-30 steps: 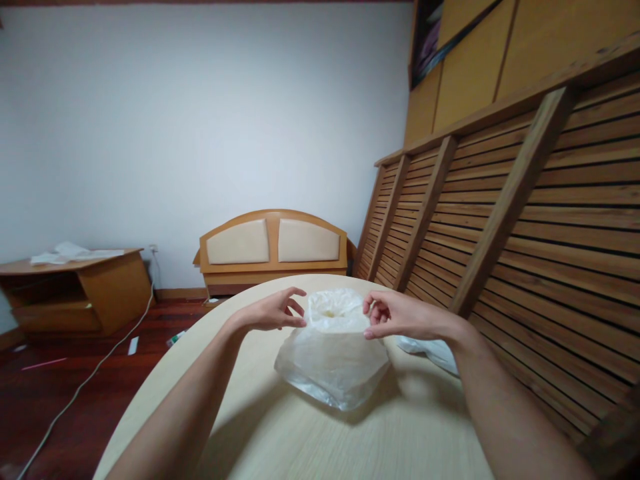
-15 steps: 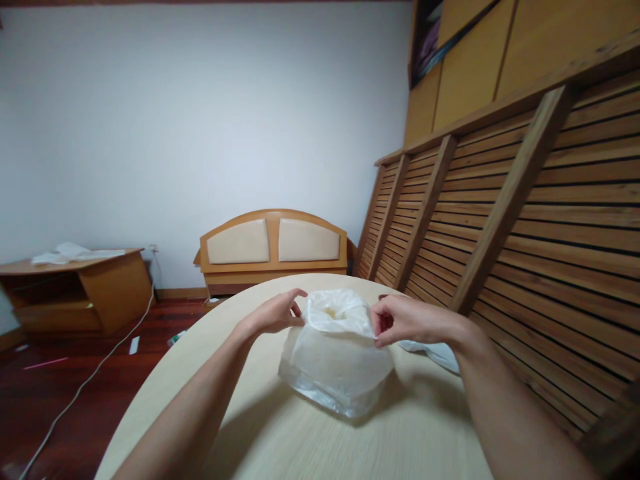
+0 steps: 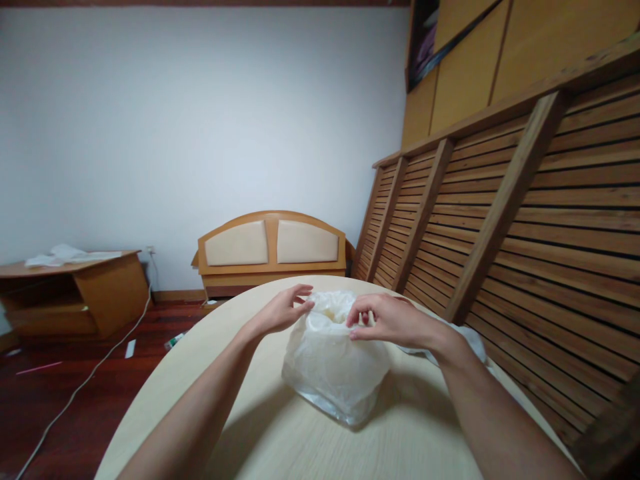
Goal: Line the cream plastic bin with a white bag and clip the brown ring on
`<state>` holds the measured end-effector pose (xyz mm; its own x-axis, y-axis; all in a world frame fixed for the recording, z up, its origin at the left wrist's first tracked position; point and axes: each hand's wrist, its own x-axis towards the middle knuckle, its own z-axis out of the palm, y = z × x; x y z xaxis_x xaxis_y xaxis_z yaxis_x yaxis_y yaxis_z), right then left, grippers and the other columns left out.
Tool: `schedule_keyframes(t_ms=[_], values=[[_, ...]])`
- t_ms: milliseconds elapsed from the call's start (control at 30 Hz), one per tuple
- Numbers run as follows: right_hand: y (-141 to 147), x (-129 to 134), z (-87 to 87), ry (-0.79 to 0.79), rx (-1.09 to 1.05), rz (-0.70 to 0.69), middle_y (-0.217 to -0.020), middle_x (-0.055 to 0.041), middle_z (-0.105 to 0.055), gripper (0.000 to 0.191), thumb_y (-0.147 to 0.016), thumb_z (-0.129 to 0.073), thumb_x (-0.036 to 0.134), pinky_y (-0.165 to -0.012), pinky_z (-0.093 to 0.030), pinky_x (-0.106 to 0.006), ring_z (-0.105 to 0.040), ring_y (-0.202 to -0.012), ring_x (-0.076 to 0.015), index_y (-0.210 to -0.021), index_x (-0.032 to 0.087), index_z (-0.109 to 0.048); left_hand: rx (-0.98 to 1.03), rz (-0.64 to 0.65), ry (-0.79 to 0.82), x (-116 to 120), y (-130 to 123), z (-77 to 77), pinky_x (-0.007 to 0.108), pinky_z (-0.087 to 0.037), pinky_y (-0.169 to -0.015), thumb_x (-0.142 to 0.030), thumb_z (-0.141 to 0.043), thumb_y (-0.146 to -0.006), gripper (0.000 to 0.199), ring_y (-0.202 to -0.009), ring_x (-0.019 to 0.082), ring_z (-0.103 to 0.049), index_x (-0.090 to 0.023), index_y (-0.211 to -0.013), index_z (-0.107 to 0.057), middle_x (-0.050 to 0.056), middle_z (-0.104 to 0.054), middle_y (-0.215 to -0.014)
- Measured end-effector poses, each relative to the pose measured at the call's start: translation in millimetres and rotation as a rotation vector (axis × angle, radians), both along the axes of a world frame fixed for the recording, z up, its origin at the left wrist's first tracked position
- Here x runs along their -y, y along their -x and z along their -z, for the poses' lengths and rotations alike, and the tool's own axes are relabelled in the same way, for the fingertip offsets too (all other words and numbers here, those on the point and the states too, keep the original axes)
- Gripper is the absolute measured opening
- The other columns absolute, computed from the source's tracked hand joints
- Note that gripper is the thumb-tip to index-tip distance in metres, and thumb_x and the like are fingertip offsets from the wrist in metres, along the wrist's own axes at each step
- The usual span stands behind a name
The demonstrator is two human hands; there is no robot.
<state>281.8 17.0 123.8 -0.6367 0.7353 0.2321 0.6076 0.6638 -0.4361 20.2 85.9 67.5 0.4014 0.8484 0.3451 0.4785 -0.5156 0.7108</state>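
Observation:
A whitish, translucent plastic bag (image 3: 335, 373) stands on the round table (image 3: 260, 427), its mouth open at the top and its rim folded and crumpled. Something pale yellowish shows inside the mouth, too little of it to name. At the left side of the rim is my left hand (image 3: 280, 310), thumb and fingers apart, the tips touching or very near the plastic. My right hand (image 3: 387, 317) has the right front of the rim between its thumb and curled fingers.
A crumpled white plastic piece (image 3: 470, 343) lies at the table's right edge, behind my right forearm. Slatted wooden panels (image 3: 500, 267) lean close on the right. A headboard (image 3: 273, 243) stands beyond the table. A white cable (image 3: 95, 370) runs over the floor at left.
My right hand has moved left and inward over the bag's mouth. My left hand has shifted slightly right, its fingers straighter. The rim has changed shape and the mouth looks narrower.

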Motion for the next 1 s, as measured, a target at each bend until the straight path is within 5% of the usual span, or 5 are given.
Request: schedule_keyframes(t_ms=[233, 400, 600, 767, 1000], values=[[3.8, 11.2, -2.6, 0.121, 0.051, -0.055, -0.073, -0.0008, -0.072, 0.007, -0.075, -0.077, 0.025, -0.064, -0.045, -0.023, -0.064, -0.069, -0.0146, -0.078, 0.018, -0.079, 0.074, -0.077, 0.058, -3.3, -9.0, 2.4, 0.028, -0.049, -0.065, -0.040, -0.057, -0.085, 0.032, -0.075, 0.019, -0.066, -0.012, -0.096, -0.068, 0.009, -0.072, -0.086], [-0.7, 13.7, -11.3, 0.133, 0.064, -0.027, -0.074, -0.0015, -0.073, 0.024, -0.083, -0.069, 0.041, -0.060, -0.043, -0.023, -0.063, -0.068, -0.0154, -0.082, 0.019, -0.078, 0.143, -0.155, 0.069, -6.3, -12.9, 0.7, 0.025, -0.047, -0.060, -0.035, -0.058, -0.080, 0.026, -0.068, 0.016, -0.062, -0.013, -0.090, -0.067, 0.005, -0.069, -0.079], [-11.9, -36.1, 7.0, -0.163, -0.089, 0.395, -0.094, -0.0095, -0.075, 0.028, -0.089, -0.057, 0.036, -0.070, -0.047, -0.029, -0.067, -0.082, -0.0218, -0.100, 0.016, -0.074, 0.185, -0.131, 0.080, -23.0, -22.6, 5.4, 0.025, -0.047, -0.061, -0.036, -0.059, -0.081, 0.026, -0.073, 0.017, -0.063, -0.012, -0.088, -0.068, 0.008, -0.071, -0.083], [-14.1, -67.6, 24.3, 0.031, -0.149, 0.307, -0.091, -0.0093, -0.076, 0.024, -0.087, -0.059, 0.032, -0.071, -0.050, -0.029, -0.068, -0.082, -0.0217, -0.093, 0.014, -0.074, 0.162, -0.086, 0.095, -40.2, -32.0, 5.8, 0.023, -0.043, -0.057, -0.031, -0.063, -0.080, 0.019, -0.066, 0.015, -0.061, -0.012, -0.077, -0.068, 0.006, -0.069, -0.073], [-13.7, -94.2, 29.8, 0.075, -0.226, 0.330, -0.080, -0.0082, -0.075, 0.021, -0.079, -0.064, 0.030, -0.065, -0.046, -0.028, -0.065, -0.074, -0.0204, -0.080, 0.013, -0.075, 0.110, -0.002, 0.170, -56.1, -43.6, -8.6, 0.021, -0.035, -0.052, -0.028, -0.069, -0.072, 0.017, -0.055, 0.010, -0.052, -0.011, -0.070, -0.069, 0.002, -0.064, -0.062]])
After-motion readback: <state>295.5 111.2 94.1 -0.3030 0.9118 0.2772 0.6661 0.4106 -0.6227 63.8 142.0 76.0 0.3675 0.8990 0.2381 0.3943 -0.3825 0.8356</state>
